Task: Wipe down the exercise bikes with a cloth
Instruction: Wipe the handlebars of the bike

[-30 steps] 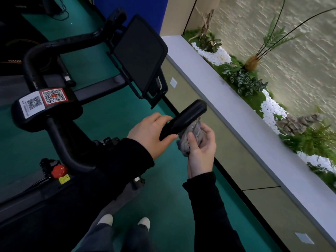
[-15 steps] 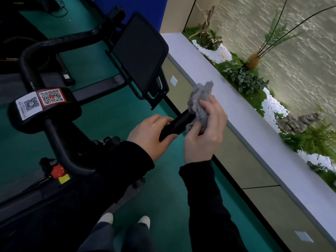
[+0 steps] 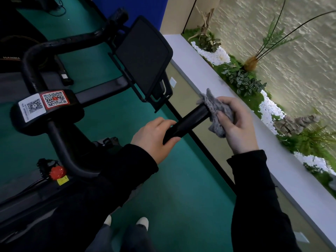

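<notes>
- Green gym flooring (image 3: 181,188) lies under a black exercise bike (image 3: 60,140), with a planter ledge (image 3: 209,73) running just beside it.
- Step in hand: wiping the bike's near handlebar end (image 3: 189,122).
- Right hand (image 3: 236,124) is closed on a grey cloth (image 3: 217,113), bunched over the bar's tip.
- Left hand (image 3: 154,137) is wrapped round the same bar, nearer the bike's stem, steadying it.
- Next move, I judge: draw the cloth along the bar toward the left hand, which must shift clear; the screen (image 3: 143,57) looks untouched.
</notes>
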`<state>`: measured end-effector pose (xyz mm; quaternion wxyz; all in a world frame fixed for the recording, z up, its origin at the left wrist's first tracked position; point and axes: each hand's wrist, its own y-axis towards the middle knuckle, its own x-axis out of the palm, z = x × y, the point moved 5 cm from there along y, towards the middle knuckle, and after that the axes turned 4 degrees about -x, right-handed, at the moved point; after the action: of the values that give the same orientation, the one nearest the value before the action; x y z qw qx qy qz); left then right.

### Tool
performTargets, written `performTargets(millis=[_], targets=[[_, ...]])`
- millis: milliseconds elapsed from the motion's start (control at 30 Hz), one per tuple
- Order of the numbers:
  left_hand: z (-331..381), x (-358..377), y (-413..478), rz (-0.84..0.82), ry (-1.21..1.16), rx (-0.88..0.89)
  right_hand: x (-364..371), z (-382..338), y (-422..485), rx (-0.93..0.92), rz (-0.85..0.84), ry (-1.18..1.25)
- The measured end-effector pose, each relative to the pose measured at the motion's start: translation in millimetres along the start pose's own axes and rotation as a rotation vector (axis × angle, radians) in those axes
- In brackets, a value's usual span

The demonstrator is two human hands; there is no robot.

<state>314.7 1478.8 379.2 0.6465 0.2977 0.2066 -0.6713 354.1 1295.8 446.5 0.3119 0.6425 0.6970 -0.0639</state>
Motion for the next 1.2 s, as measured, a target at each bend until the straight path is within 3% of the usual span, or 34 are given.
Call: performTargets(millis=[133, 433, 567, 833, 1033, 1100, 1200], targets=[[0, 1, 1, -0.005, -0.005, -0.001, 8, -18, 18, -0.077, -0.106, -0.128], [-2, 1, 1, -0.012, -0.002, 0.004, 46, -40, 72, 0.150, -0.858, -0.438], [-3, 1, 2, -0.014, -0.008, 0.007, 56, -43, 75, 0.192, -0.996, -0.513], [-2, 2, 3, 0.001, -0.013, 0.033, 21, -29, 69, 0.191, -0.640, -0.515], [0, 1, 1, 0.018, -0.007, 0.045, 19, -13, 16, 0.152, -0.003, -0.224], [-1, 1, 0, 0.016, 0.000, 0.051, 23, -12, -4, 0.128, 0.219, -0.231], [-2, 0, 0, 0.013, 0.000, 0.051, 30, -5, -33, 0.156, 0.393, -0.226]])
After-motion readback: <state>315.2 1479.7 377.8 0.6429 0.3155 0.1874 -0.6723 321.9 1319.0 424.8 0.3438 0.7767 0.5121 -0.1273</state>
